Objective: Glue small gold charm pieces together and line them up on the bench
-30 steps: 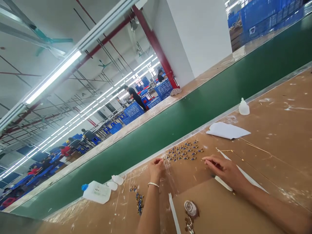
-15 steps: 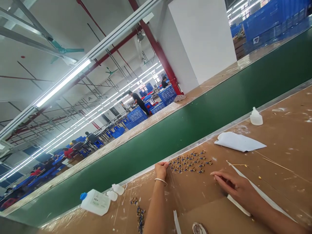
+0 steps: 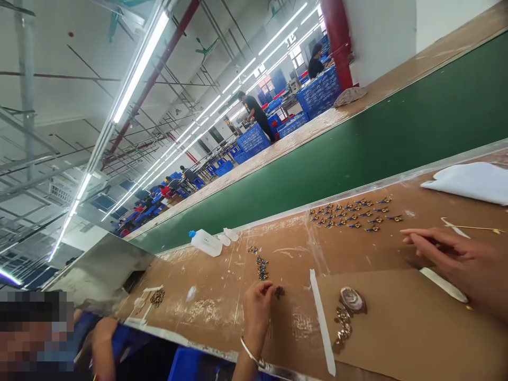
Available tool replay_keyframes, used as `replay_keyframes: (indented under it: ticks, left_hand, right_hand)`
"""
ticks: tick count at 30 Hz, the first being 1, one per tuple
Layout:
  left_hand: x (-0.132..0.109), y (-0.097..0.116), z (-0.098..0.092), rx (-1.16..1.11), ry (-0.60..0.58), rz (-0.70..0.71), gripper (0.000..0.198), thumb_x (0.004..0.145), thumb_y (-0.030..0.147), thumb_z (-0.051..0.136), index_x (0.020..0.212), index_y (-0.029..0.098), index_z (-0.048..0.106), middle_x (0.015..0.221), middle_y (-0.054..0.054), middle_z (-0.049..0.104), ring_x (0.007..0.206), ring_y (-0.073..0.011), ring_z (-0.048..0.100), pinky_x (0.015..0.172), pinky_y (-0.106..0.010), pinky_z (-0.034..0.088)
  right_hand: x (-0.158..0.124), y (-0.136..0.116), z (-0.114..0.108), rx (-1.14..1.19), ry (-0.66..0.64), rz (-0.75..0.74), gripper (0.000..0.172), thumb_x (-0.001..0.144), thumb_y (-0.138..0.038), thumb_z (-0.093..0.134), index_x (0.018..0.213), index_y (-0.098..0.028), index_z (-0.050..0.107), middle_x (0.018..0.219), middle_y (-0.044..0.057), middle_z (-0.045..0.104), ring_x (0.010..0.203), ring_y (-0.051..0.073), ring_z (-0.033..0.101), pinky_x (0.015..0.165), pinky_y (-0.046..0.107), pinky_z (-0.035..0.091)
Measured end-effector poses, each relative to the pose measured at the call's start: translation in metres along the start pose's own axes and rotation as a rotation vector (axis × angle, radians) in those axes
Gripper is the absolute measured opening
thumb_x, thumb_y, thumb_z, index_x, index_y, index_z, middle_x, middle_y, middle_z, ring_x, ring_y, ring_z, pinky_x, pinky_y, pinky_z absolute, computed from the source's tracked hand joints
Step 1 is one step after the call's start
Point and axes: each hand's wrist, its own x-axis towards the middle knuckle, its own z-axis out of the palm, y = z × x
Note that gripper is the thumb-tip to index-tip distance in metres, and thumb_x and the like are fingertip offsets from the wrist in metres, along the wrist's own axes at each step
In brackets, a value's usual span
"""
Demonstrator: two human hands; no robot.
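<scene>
My left hand (image 3: 257, 309), a white bracelet at its wrist, is beside a small heap of dark pieces (image 3: 280, 291). Its thumb and fingers are pinched together; anything between them is too small to make out. Just beyond it lies a cluster of small blue-and-gold pieces (image 3: 262, 268). At the right, my right hand (image 3: 452, 259) hovers above the table with its fingers pressed together, and what they hold cannot be made out. Left of its fingertips, similar blue-and-gold pieces (image 3: 349, 216) are laid out in rows. A pale flat stick (image 3: 442, 283) lies under the right hand.
A round dish (image 3: 352, 300) with shiny silvery material and a white strip (image 3: 322, 323) are in front. A blue-capped bottle (image 3: 206, 243) lies beyond at left. A green conveyor belt (image 3: 317, 174) runs behind. Another person's hand (image 3: 105, 328) is at lower left.
My left hand has moved from the rows of pieces back toward me, to the small dark heap. The view has swung left. My right hand stays pinched near the rows.
</scene>
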Motion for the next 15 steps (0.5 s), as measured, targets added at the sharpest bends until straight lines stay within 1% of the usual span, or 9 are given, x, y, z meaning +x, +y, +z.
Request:
replay_keyframes:
  ticks: [2,4,6,9,12,15]
  left_hand:
    - [-0.014,-0.010,0.003,0.045,0.008,-0.005,0.018,0.075,0.029,0.055,0.074,0.020,0.071,0.076,-0.004,0.070,0.072,-0.0177,0.062,0.069,-0.029,0.046]
    - [-0.018,-0.013,0.005,0.089,0.007,0.006,0.018,0.077,0.027,0.054,0.076,0.021,0.071,0.077,-0.004,0.070,0.074,-0.0173,0.062,0.070,-0.029,0.046]
    - [-0.015,-0.010,0.007,0.134,-0.002,0.028,0.017,0.078,0.026,0.054,0.077,0.022,0.071,0.079,-0.004,0.069,0.076,-0.0170,0.061,0.071,-0.029,0.045]
    - [-0.008,-0.001,0.008,0.208,-0.023,0.066,0.015,0.078,0.023,0.056,0.075,0.022,0.071,0.078,-0.004,0.067,0.078,-0.0183,0.058,0.072,-0.030,0.043]
    - [-0.002,0.006,0.008,0.268,-0.050,0.093,0.016,0.077,0.019,0.057,0.072,0.021,0.072,0.078,-0.005,0.067,0.079,-0.0194,0.057,0.073,-0.031,0.043]
    - [-0.003,0.006,0.006,0.313,-0.065,0.098,0.017,0.079,0.019,0.056,0.074,0.021,0.072,0.078,-0.006,0.067,0.079,-0.0197,0.058,0.072,-0.031,0.042]
  right_hand:
    - [-0.002,-0.002,-0.001,-0.018,0.021,0.025,0.047,0.063,-0.060,0.048,0.087,-0.025,0.067,0.078,0.003,0.069,0.063,0.017,0.062,0.054,0.025,0.047]
    - [-0.004,-0.002,-0.002,-0.028,0.041,0.035,0.047,0.061,-0.060,0.048,0.086,-0.024,0.066,0.071,0.003,0.068,0.059,0.017,0.060,0.050,0.025,0.045]
    - [-0.004,-0.001,-0.001,-0.030,0.059,0.019,0.047,0.062,-0.061,0.048,0.085,-0.024,0.066,0.071,0.003,0.067,0.059,0.016,0.060,0.049,0.025,0.043]
    - [-0.004,-0.004,-0.001,-0.042,0.080,0.020,0.048,0.061,-0.064,0.047,0.083,-0.025,0.066,0.076,0.004,0.068,0.060,0.016,0.060,0.051,0.026,0.043]
    - [-0.005,-0.011,-0.003,-0.033,0.056,0.033,0.050,0.058,-0.067,0.048,0.078,-0.024,0.066,0.075,0.006,0.067,0.057,0.016,0.057,0.051,0.027,0.043]
    - [-0.006,-0.016,-0.005,-0.008,0.043,0.008,0.049,0.060,-0.067,0.049,0.078,-0.024,0.066,0.072,0.006,0.067,0.056,0.016,0.057,0.050,0.028,0.042]
